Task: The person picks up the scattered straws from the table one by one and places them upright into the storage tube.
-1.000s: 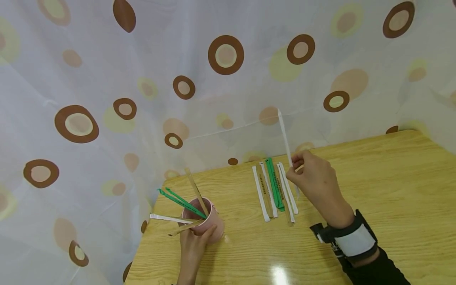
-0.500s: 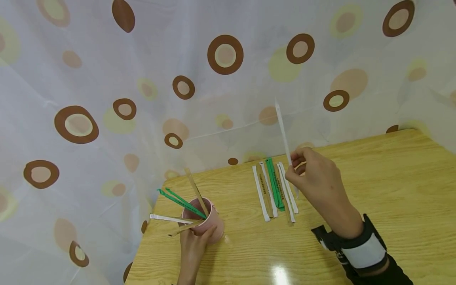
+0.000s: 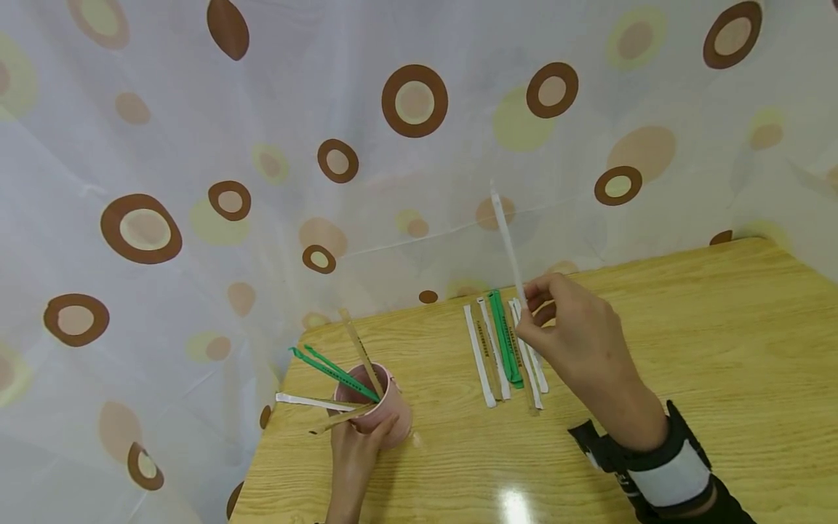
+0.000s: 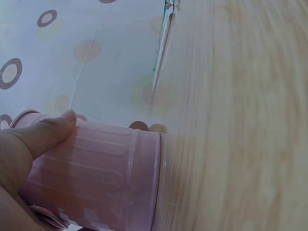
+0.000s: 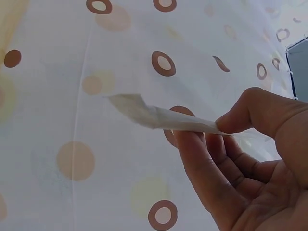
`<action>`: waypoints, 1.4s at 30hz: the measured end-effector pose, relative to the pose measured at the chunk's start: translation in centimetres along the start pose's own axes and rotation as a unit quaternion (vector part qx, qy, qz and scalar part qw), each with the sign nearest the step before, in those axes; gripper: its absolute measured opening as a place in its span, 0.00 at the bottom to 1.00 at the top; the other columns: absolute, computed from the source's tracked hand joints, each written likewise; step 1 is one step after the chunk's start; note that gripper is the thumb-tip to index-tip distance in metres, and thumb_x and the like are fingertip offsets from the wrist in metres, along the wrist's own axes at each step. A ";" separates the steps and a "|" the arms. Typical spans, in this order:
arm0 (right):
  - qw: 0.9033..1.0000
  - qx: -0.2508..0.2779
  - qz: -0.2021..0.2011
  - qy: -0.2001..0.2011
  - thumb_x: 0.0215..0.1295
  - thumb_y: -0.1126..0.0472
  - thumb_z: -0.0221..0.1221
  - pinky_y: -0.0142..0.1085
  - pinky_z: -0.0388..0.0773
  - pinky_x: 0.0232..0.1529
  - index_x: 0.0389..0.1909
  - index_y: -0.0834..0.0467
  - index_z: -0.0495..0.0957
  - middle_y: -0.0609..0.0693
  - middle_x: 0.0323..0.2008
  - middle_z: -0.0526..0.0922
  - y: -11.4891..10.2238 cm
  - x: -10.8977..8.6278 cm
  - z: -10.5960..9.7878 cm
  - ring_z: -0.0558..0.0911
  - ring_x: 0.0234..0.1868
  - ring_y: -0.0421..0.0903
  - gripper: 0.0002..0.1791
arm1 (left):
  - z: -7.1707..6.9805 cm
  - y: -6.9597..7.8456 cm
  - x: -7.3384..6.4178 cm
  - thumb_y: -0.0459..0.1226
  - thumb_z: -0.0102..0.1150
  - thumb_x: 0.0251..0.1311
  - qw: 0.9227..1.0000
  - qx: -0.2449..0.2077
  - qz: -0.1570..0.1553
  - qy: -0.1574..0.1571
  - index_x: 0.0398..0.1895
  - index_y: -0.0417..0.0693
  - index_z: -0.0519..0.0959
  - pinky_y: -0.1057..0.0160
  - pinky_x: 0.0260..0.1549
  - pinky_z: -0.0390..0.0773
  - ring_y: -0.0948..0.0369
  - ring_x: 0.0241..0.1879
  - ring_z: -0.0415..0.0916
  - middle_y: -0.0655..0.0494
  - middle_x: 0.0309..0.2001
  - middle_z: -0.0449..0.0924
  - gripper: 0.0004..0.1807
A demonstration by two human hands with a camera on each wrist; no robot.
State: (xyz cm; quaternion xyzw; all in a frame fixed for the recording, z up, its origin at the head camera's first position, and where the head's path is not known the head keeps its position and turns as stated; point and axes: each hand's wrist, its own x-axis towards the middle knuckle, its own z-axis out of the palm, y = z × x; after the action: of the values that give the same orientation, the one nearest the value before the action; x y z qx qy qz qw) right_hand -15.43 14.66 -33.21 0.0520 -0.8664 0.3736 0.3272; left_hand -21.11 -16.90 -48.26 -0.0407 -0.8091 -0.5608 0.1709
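My left hand (image 3: 353,455) grips the side of a pink cup (image 3: 396,420) standing on the table; the left wrist view shows its thumb (image 4: 53,130) lying along the cup's ribbed wall. Green straws (image 3: 334,372), brown ones and a white one, all in wrappers, lean out of the cup's mouth. Between thumb and fingertips, my right hand (image 3: 579,335) pinches a white paper-wrapped straw (image 3: 506,233), raised and pointing up and away. In the right wrist view the wrapper's end (image 5: 137,110) looks creased and flattened. The straw's lower end is hidden behind the hand.
A row of wrapped straws lies side by side on the wooden table (image 3: 707,349), white (image 3: 480,356), brown and green (image 3: 505,346), left of my right hand. Behind the table hangs a white curtain (image 3: 471,44) with brown and yellow circles.
The right hand has shifted slightly left with the white straw, whose tip has moved left and up against the curtain. The left hand and cup have stayed put.
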 end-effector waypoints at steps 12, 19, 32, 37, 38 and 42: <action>0.999 0.029 -0.020 -0.020 0.59 0.72 0.63 0.35 0.80 0.28 0.43 0.61 0.79 0.51 0.34 0.84 -0.9 -0.4 0.7 0.84 0.31 0.44 0.11 | 0.3 -0.1 0.0 0.30 0.81 0.45 1.000 -0.009 -0.004 0.004 0.66 0.36 0.70 0.74 0.57 0.72 0.49 0.62 0.74 0.41 0.61 0.77 0.42; 0.998 0.045 -0.025 -0.030 0.58 0.72 0.62 0.34 0.81 0.29 0.41 0.59 0.79 0.48 0.34 0.83 -1.6 -0.9 0.9 0.84 0.32 0.41 0.11 | 0.4 0.0 -0.1 0.30 0.80 0.46 1.000 -0.004 0.006 0.007 0.66 0.35 0.70 0.74 0.58 0.71 0.47 0.63 0.73 0.41 0.61 0.76 0.42; 0.995 0.065 -0.053 -0.060 0.56 0.73 0.63 0.30 0.81 0.30 0.39 0.56 0.79 0.44 0.33 0.82 -3.1 -2.0 2.8 0.82 0.31 0.36 0.12 | -0.2 -0.2 -0.1 0.33 0.77 0.52 1.000 -0.010 0.001 -0.030 0.73 0.41 0.63 0.74 0.57 0.73 0.49 0.64 0.73 0.44 0.65 0.74 0.45; 0.990 0.085 -0.095 -0.053 0.55 0.75 0.63 0.26 0.81 0.30 0.39 0.56 0.77 0.45 0.33 0.81 -3.4 -2.5 3.8 0.83 0.31 0.36 0.14 | -0.1 -0.2 -0.1 0.33 0.80 0.48 1.000 0.005 -0.003 -0.012 0.69 0.38 0.67 0.73 0.59 0.71 0.49 0.64 0.73 0.43 0.62 0.75 0.44; 0.989 0.090 -0.103 -0.051 0.55 0.76 0.63 0.25 0.81 0.30 0.39 0.57 0.77 0.45 0.33 0.80 -3.4 -2.6 4.0 0.83 0.31 0.36 0.14 | -0.1 -0.2 -0.1 0.32 0.80 0.48 1.000 -0.003 -0.003 -0.011 0.68 0.37 0.68 0.73 0.59 0.70 0.49 0.65 0.72 0.43 0.63 0.75 0.43; 0.985 0.114 -0.122 -0.052 0.54 0.76 0.62 0.24 0.82 0.32 0.39 0.57 0.76 0.45 0.33 0.79 -3.6 -3.0 5.2 0.82 0.32 0.36 0.15 | -0.2 -0.2 0.0 0.31 0.80 0.48 1.000 -0.004 0.000 -0.009 0.68 0.37 0.68 0.73 0.60 0.69 0.49 0.66 0.70 0.42 0.64 0.74 0.44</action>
State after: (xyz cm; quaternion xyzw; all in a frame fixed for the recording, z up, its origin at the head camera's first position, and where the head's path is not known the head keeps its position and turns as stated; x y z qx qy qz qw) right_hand -14.63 8.08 -35.45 0.2137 -0.8213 0.4240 0.3164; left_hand -21.13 -17.12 -48.41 -0.0462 -0.8082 -0.5638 0.1638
